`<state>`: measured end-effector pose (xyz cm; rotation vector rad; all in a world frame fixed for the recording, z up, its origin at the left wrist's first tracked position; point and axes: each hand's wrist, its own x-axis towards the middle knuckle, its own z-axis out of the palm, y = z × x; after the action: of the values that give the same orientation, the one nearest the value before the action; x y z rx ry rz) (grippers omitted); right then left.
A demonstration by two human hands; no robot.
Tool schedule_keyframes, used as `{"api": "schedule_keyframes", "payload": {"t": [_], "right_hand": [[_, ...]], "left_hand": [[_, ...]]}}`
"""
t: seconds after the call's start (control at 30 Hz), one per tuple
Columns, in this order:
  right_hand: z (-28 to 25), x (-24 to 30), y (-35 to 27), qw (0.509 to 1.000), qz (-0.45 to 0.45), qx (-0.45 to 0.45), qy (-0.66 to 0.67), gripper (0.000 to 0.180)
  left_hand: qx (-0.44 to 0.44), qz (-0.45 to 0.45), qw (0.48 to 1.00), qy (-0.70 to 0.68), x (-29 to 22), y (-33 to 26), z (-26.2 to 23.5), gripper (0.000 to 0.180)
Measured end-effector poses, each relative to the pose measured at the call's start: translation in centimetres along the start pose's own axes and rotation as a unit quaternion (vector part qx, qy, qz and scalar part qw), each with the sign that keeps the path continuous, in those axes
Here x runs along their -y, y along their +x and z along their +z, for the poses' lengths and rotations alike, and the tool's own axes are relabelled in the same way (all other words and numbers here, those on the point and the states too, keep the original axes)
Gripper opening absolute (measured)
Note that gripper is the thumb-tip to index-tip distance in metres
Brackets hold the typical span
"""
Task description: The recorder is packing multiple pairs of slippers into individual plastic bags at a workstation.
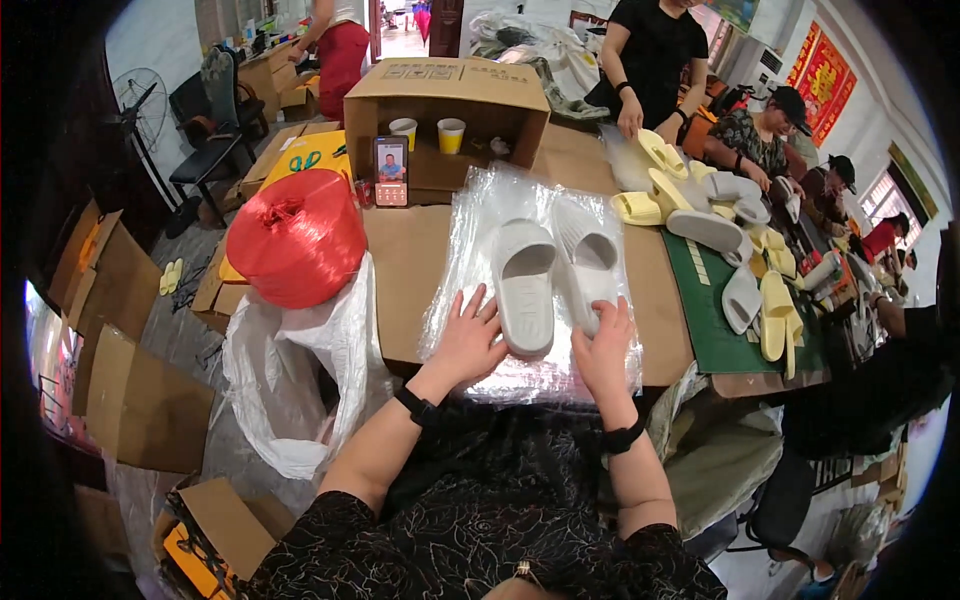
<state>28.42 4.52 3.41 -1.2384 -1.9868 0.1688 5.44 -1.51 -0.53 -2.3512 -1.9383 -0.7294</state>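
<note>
A pair of light grey slide slippers lies side by side, toes away from me, on a stack of clear plastic bags (462, 255). Flat on the bags, my left hand (468, 335) has its fingers spread next to the heel of the left slipper (526, 318) and holds nothing. The heel of the right slipper (588, 285) is between the thumb and fingers of my right hand (606, 345), which partly hide it. That slipper leans slightly on its side.
An open cardboard box (450, 85) holding paper cups stands behind a phone (391, 170). A red twine roll (297, 238) sits at the left above a white sack (285, 375). Yellow and grey slippers (775, 310) cover a green mat (700, 325) at the right, near co-workers.
</note>
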Motion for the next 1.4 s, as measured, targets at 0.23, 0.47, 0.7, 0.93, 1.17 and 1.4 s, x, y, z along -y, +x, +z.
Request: {"api": "schedule_keyframes", "payload": {"t": [0.23,0.47,0.7,0.93,1.17,1.4], "right_hand": [[-1.1,-0.9,0.0,0.982,-0.034,0.129,-0.137,0.05],[1.4,2.6,5.4,0.986,-0.068,0.146,-0.051,0.056],[8.1,0.3,8.3,0.984,0.032,0.159,-0.078,0.045],[6.6,-1.2,8.8,0.995,0.005,0.098,0.013,0.036],[3.0,-3.8,5.0,0.998,0.052,0.022,0.021,0.033],[2.6,-4.2,3.4,0.99,0.078,0.042,-0.109,0.041]], "left_hand": [[0.0,-0.002,1.0,0.027,0.3,-0.2,0.1,0.06],[-0.019,0.009,1.0,-0.004,0.5,-0.4,0.2,0.06],[0.007,0.001,0.999,0.032,0.4,-0.2,0.5,0.057],[-0.03,0.007,0.999,0.017,0.1,-0.3,0.4,0.055],[-0.015,-0.009,1.0,0.011,0.3,-0.5,0.7,0.055],[-0.004,-0.002,1.0,0.012,0.3,-0.2,0.4,0.055]]}}
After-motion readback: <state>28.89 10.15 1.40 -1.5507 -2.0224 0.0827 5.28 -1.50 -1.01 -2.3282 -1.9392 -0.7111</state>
